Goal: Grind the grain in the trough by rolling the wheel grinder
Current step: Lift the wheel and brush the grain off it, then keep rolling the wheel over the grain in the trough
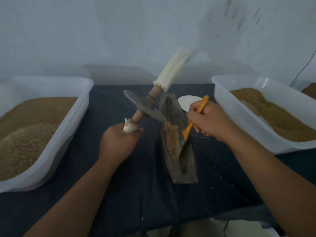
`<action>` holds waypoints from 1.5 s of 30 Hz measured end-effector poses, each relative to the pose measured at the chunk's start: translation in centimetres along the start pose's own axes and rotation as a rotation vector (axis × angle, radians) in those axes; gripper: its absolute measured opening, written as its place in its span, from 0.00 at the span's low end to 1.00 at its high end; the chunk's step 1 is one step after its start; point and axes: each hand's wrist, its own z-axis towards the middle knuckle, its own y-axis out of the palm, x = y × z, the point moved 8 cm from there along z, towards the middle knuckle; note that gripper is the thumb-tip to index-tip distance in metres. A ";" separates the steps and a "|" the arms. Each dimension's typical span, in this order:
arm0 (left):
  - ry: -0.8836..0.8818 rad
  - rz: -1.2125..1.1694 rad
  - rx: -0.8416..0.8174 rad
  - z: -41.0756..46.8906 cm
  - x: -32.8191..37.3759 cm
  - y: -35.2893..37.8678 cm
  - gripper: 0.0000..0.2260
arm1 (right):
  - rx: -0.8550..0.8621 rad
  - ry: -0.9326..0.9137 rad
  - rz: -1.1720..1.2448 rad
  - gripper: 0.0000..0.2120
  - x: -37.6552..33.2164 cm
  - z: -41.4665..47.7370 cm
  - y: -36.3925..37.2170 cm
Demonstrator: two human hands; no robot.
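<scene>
The scraper handle (204, 101) is bright orange, the grain (171, 142) tan. Trough (187, 170) and wheel (142, 105) are dull grey, the cloth (136, 185) dark blue.

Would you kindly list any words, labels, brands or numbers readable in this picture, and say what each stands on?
None: no legible text is in view.
The left tub, right tub, trough, wheel grinder and scraper show no labels.
The dark strokes on the wall are blurred marks, not readable writing.

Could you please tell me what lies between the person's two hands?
In the head view, the metal trough holding grain lies between the left hand and right hand.
</scene>
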 end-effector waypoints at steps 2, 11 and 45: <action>0.003 0.003 -0.014 0.0 0.0 0.1 0.11 | 0.067 -0.007 -0.021 0.15 0.1 0.7 -0.6; 0.001 0.020 -0.034 0.0 -0.1 0.6 0.13 | -0.024 -0.081 -0.157 0.17 -1.2 0.6 0.8; 0.007 0.014 -0.051 -0.1 0.2 0.6 0.10 | 0.102 -0.125 -0.126 0.16 -1.9 -0.2 -0.9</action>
